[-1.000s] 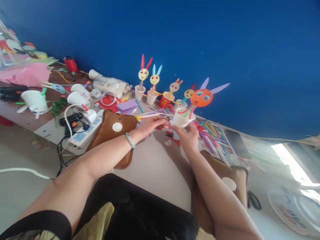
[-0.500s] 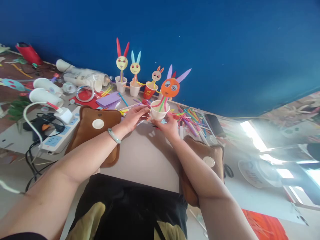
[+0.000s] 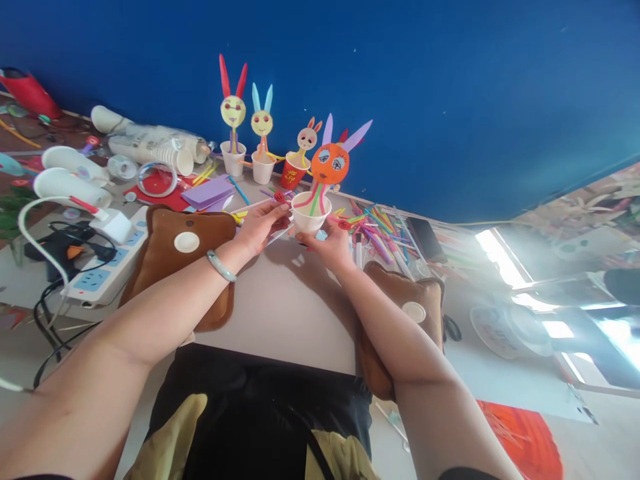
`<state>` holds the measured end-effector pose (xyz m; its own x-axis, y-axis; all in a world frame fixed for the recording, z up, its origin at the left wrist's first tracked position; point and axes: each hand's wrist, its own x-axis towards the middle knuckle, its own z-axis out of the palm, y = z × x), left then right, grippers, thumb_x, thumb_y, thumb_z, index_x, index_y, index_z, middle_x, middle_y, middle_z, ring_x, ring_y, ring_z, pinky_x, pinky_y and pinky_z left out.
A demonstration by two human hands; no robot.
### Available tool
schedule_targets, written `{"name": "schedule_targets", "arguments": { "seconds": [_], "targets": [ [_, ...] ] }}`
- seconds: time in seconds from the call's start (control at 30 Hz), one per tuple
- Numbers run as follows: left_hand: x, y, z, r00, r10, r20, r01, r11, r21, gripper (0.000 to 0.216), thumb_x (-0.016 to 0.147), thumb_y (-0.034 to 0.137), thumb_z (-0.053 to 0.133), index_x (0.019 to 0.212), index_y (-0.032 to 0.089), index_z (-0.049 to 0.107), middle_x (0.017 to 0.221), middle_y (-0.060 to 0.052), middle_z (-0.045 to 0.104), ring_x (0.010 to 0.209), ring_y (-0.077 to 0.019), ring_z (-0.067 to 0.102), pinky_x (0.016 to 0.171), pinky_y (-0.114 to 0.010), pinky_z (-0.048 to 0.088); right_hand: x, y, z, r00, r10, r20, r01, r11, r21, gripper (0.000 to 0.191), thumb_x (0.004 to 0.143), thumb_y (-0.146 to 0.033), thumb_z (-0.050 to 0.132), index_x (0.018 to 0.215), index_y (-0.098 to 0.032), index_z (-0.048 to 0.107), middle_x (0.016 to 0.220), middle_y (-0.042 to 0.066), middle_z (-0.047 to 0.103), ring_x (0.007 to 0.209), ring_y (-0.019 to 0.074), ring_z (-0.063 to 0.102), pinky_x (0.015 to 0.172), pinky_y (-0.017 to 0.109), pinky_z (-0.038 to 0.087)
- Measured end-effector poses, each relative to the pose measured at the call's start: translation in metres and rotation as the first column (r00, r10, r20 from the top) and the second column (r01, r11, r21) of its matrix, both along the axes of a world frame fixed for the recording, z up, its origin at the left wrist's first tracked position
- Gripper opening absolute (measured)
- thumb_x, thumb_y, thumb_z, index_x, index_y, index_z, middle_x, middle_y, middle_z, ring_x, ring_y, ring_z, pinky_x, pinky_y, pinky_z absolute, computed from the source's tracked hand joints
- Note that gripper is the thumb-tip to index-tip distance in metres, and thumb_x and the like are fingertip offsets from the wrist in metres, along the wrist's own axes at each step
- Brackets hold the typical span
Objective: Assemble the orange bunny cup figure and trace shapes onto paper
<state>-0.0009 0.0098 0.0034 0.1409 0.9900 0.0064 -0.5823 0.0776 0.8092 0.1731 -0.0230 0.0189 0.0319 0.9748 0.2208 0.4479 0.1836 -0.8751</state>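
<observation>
A white paper cup (image 3: 311, 219) carries an orange paper rabbit head (image 3: 329, 163) with purple ears on coloured straws. My right hand (image 3: 333, 247) grips this cup from below, just above the table. My left hand (image 3: 262, 223) reaches the cup's left rim, its fingers curled; a small red piece (image 3: 279, 197) sits at the fingertips. A pale bangle is on my left wrist. Behind stand three more rabbit cups: two white (image 3: 234, 159) (image 3: 262, 167) and one red (image 3: 293, 175).
Two brown cushions lie on the table, left (image 3: 170, 257) and right (image 3: 405, 297). Loose coloured straws (image 3: 375, 230) spread to the right. A power strip (image 3: 103, 263) with cables, stacked white cups (image 3: 155, 152), purple paper (image 3: 210, 193) and a tape ring (image 3: 157, 179) lie left. A blue wall stands behind.
My view has swung, so everything sits further left in the picture. My left hand came from the table up to the cup's rim. My right hand keeps its hold.
</observation>
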Motion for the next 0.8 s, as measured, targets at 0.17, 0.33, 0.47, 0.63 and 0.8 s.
{"name": "schedule_targets", "arguments": {
  "seconds": [0.17, 0.33, 0.47, 0.63, 0.8],
  "targets": [
    [-0.0011, -0.0012, 0.0016, 1.0, 0.004, -0.023, -0.005, 1.0, -0.029, 0.028, 0.067, 0.034, 0.089, 0.078, 0.015, 0.071, 0.07, 0.001, 0.068, 0.065, -0.0095, 0.063, 0.069, -0.025, 0.049, 0.0018, 0.002, -0.0029, 1.0, -0.007, 0.008, 0.007, 1.0, -0.025, 0.052, 0.062, -0.05, 0.081, 0.099, -0.014, 0.074, 0.095, 0.009, 0.075, 0.087, 0.0263, 0.067, 0.082, 0.039, 0.055],
    [-0.0014, -0.0019, 0.0025, 1.0, 0.0, -0.014, 0.0, 1.0, -0.029, 0.028, 0.066, 0.033, 0.089, 0.075, 0.016, 0.07, 0.07, 0.001, 0.068, 0.066, -0.0095, 0.062, 0.068, -0.024, 0.049, 0.0022, 0.0027, -0.0021, 1.0, 0.002, 0.018, -0.002, 1.0, -0.017, 0.051, 0.061, -0.049, 0.081, 0.097, -0.014, 0.074, 0.094, 0.008, 0.075, 0.09, 0.0267, 0.066, 0.084, 0.038, 0.053],
    [-0.0005, -0.0037, 0.0055, 1.0, -0.012, -0.017, 0.011, 1.0, -0.028, 0.026, 0.068, 0.033, 0.088, 0.074, 0.015, 0.07, 0.068, 0.001, 0.067, 0.064, -0.0094, 0.061, 0.067, -0.025, 0.048, 0.0013, 0.0014, 0.0002, 1.0, -0.001, 0.021, 0.001, 1.0, -0.021, 0.05, 0.061, -0.05, 0.081, 0.095, -0.014, 0.074, 0.094, 0.008, 0.075, 0.091, 0.0271, 0.067, 0.085, 0.038, 0.052],
    [0.0001, -0.0052, 0.0095, 1.0, -0.024, -0.008, 0.024, 0.998, -0.061, 0.027, 0.066, 0.032, 0.09, 0.073, 0.015, 0.07, 0.067, 0.001, 0.067, 0.063, -0.0091, 0.061, 0.065, -0.025, 0.048, 0.0, -0.0002, 0.0023, 1.0, -0.003, 0.018, 0.004, 0.999, -0.04, 0.05, 0.061, -0.049, 0.081, 0.096, -0.014, 0.074, 0.093, 0.008, 0.075, 0.091, 0.0272, 0.067, 0.086, 0.039, 0.052],
    [0.0, -0.0042, 0.0084, 0.999, -0.04, -0.006, 0.04, 0.998, -0.039, 0.027, 0.067, 0.032, 0.089, 0.068, 0.015, 0.067, 0.065, 0.001, 0.065, 0.061, -0.0093, 0.06, 0.064, -0.025, 0.048, -0.0008, -0.0005, 0.0035, 1.0, 0.019, 0.013, -0.018, 1.0, -0.014, 0.049, 0.062, -0.048, 0.079, 0.097, -0.014, 0.074, 0.097, 0.009, 0.075, 0.096, 0.0281, 0.067, 0.09, 0.04, 0.052]
  ]
}}
